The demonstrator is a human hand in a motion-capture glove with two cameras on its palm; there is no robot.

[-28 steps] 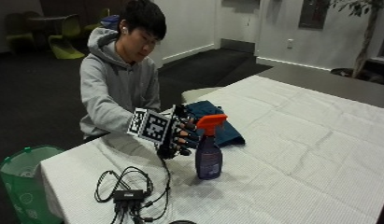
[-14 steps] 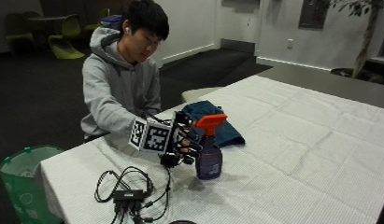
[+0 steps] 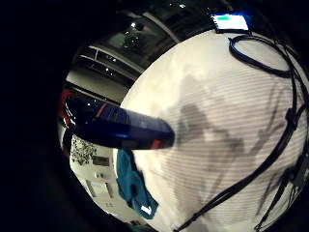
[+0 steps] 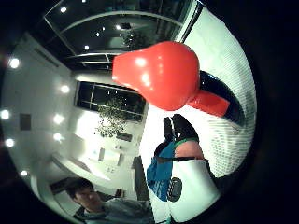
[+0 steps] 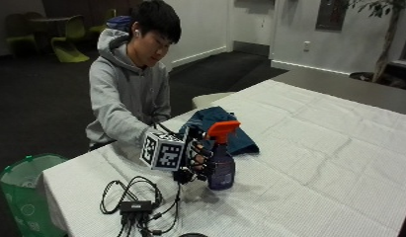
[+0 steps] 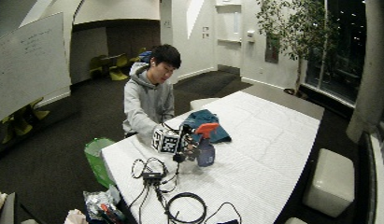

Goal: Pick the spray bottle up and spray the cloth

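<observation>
A purple spray bottle (image 5: 222, 170) with an orange trigger head (image 5: 222, 129) stands upright on the white table (image 5: 307, 163). My gloved right hand (image 5: 197, 157) is pressed against the side of the bottle facing the person, its fingers curled round the neck just under the head. The orange head (image 4: 163, 74) fills the thumb side palm view, and a gloved fingertip (image 4: 181, 129) shows beside it. The dark bottle body (image 3: 116, 128) crosses the little finger side palm view. A blue cloth (image 5: 216, 123) lies bunched on the table just behind the bottle, apart from it.
Black cables and a small hub (image 5: 133, 205) lie on the table by its near corner, close to my hand. A coiled cable (image 6: 185, 207) lies at the table's end. A green bin (image 5: 21, 187) stands on the floor beside the table. A white stool (image 6: 331, 179) stands on the far side.
My hand has dropped lower and closed in on the bottle's neck. The bottle and the cloth have stayed where they were.
</observation>
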